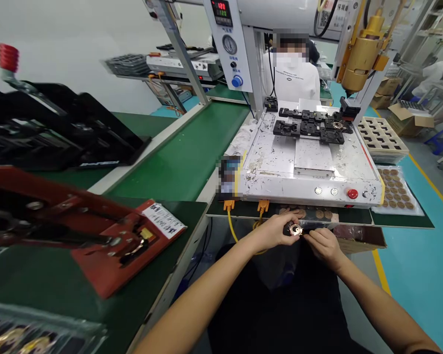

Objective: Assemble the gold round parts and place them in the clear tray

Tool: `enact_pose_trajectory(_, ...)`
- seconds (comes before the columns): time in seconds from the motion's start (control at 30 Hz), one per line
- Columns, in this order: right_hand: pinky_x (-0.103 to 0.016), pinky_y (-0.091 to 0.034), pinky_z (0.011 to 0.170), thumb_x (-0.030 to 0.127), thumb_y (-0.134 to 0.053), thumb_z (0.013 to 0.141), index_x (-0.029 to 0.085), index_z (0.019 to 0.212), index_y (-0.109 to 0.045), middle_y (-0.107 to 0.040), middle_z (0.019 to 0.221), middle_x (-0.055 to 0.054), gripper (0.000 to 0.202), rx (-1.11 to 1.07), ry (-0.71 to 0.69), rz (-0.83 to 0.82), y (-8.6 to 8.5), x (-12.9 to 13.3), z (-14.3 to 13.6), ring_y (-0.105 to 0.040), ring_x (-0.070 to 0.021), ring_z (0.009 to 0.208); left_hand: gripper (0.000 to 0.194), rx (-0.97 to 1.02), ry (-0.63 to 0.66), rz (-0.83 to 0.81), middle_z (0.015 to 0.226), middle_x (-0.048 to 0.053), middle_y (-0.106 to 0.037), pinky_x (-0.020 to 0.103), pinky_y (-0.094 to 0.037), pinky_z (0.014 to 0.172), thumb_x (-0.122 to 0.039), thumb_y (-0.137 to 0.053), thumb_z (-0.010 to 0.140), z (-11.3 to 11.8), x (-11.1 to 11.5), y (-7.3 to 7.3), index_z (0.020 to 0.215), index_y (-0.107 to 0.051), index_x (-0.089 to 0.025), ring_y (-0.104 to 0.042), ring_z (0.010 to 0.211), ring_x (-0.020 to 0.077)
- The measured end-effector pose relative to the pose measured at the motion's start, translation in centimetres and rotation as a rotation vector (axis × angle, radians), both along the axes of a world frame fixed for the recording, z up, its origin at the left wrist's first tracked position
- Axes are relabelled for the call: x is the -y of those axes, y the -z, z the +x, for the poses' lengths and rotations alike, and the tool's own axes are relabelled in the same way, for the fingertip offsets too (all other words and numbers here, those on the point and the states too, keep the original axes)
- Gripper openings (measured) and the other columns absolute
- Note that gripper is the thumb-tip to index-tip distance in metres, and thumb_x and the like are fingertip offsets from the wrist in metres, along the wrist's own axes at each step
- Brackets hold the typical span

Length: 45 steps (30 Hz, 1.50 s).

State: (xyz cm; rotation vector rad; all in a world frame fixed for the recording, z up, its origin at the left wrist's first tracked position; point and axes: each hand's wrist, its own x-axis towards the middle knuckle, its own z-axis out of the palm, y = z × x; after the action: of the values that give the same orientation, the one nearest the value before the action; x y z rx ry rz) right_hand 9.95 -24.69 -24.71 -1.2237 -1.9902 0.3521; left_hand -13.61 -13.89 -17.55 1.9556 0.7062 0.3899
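Above my lap, close to the machine's front edge, my left hand is closed around a small round black-and-gold part. Its shiny gold ring faces up, and its exact kind is too small to tell. My right hand is beside it, thumb and fingers pinched together near the part's right side. Something thin and dark shows at those fingertips, but I cannot make out what it is. Just beyond both hands, a clear sheet with round brown discs lies under the machine's front edge.
A white benchtop machine carries black fixtures and a gold dispensing head. Right of it are a slotted tray and bagged brown discs. A red lever press stands left, beside a green conveyor belt. A person sits beyond.
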Motion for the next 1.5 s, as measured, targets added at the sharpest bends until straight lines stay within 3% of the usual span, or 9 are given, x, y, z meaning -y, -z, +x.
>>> enact_pose_trajectory(0.1, -0.044, -0.06, 0.092, 0.029, -0.057, 0.107, 0.021, 0.104, -0.073, -0.076, 0.109, -0.014, 0.018, -0.121, 0.16, -0.054, -2.2, 1.6, 0.7, -0.073, -0.0259, 0.103, 0.029, 0.017, -0.063, 0.127, 0.146, 0.01, -0.067, 0.047, -0.025, 0.132, -0.022, -0.08, 0.082, 1.0, 0.8, 0.7, 0.104, -0.061, -0.023, -0.056, 0.145, 0.0269)
enact_pose_trajectory(0.17, -0.039, -0.062, 0.087, 0.032, -0.056, 0.109, 0.02, 0.105, -0.067, -0.075, 0.104, -0.012, 0.017, -0.192, 0.257, -0.121, -4.3, 2.1, 1.2, -0.074, -0.0231, 0.098, 0.033, -0.006, -0.101, 0.244, 0.138, 0.01, -0.071, 0.055, -0.016, 0.134, -0.018, -0.082, 0.08, 1.8, 1.3, 1.1, 0.103, -0.059, -0.022, -0.059, 0.141, 0.0289)
enact_pose_trajectory(0.3, -0.028, -0.058, 0.063, 0.045, -0.063, 0.106, 0.018, 0.11, -0.067, -0.07, 0.088, -0.005, 0.027, -0.493, 0.341, -0.415, -8.8, 1.9, 1.4, -0.067, -0.0151, 0.069, 0.032, 0.086, -0.181, 0.373, 0.123, 0.012, -0.072, 0.054, -0.038, 0.12, -0.019, -0.082, 0.082, 2.9, 2.3, 0.4, 0.106, -0.061, -0.019, -0.063, 0.128, 0.0309)
enact_pose_trajectory(0.43, -0.029, -0.056, 0.061, 0.05, -0.073, 0.097, 0.018, 0.113, -0.074, -0.069, 0.084, -0.005, 0.036, -0.685, 0.345, -0.517, -11.7, 1.7, 0.2, -0.061, -0.0139, 0.063, 0.032, 0.26, -0.286, -0.043, 0.11, 0.005, -0.072, 0.04, -0.056, 0.095, -0.025, -0.079, 0.088, 2.3, 4.3, -1.8, 0.116, -0.064, -0.021, -0.069, 0.102, 0.0225)
enact_pose_trajectory(0.57, -0.029, -0.055, 0.057, 0.05, -0.082, 0.088, 0.017, 0.099, -0.071, -0.071, 0.075, -0.004, 0.036, -0.814, 0.324, -0.616, -12.1, 1.3, -0.8, -0.061, -0.0138, 0.056, 0.049, 0.477, -0.364, -0.716, 0.103, 0.003, -0.073, 0.032, -0.063, 0.083, -0.03, -0.091, 0.081, 1.3, 6.3, -3.7, 0.118, -0.06, -0.019, -0.076, 0.09, 0.019)
enact_pose_trajectory(0.7, -0.029, -0.053, 0.057, 0.048, -0.086, 0.087, 0.016, 0.095, -0.069, -0.064, 0.062, 0.0, 0.037, -0.87, 0.275, -0.692, -11.5, 1.0, -1.2, -0.06, -0.0136, 0.052, 0.061, 0.575, -0.459, -0.938, 0.107, 0.006, -0.077, 0.034, -0.065, 0.09, -0.025, -0.1, 0.072, 0.8, 7.3, -4.8, 0.118, -0.06, -0.017, -0.08, 0.097, 0.0247)
enact_pose_trajectory(0.9, -0.026, -0.052, 0.063, 0.046, -0.081, 0.095, 0.017, 0.102, -0.069, -0.066, 0.073, -0.001, 0.032, -0.872, 0.214, -0.724, -11.0, 1.8, -0.8, -0.061, -0.0119, 0.061, 0.066, 0.647, -0.52, -1.026, 0.122, 0.017, -0.078, 0.037, -0.065, 0.101, -0.04, -0.093, 0.084, 0.3, 8.5, -5.6, 0.135, -0.065, -0.01, -0.078, 0.11, 0.028)
enact_pose_trajectory(1.23, -0.024, -0.036, 0.054, 0.048, -0.073, 0.101, 0.018, 0.09, -0.06, -0.058, 0.071, 0.001, 0.034, -0.965, 0.045, -0.962, -11.3, 2.5, -0.4, -0.048, -0.0096, 0.056, 0.044, 0.772, -0.504, -0.95, 0.126, 0.015, -0.078, 0.038, -0.064, 0.106, -0.038, -0.079, 0.099, 0.6, 10.0, -5.2, 0.135, -0.071, -0.014, -0.075, 0.119, 0.0269)
enact_pose_trajectory(1.5, -0.026, -0.047, 0.088, 0.04, -0.07, 0.103, 0.019, 0.089, -0.063, -0.063, 0.116, -0.004, 0.026, -0.541, 0.023, -0.611, -14.2, 1.3, -2.4, -0.06, -0.0146, 0.103, 0.041, 0.777, -0.499, -0.909, 0.129, 0.011, -0.077, 0.035, -0.065, 0.103, -0.037, -0.076, 0.102, 0.4, 10.8, -5.8, 0.138, -0.072, -0.019, -0.076, 0.116, 0.0245)
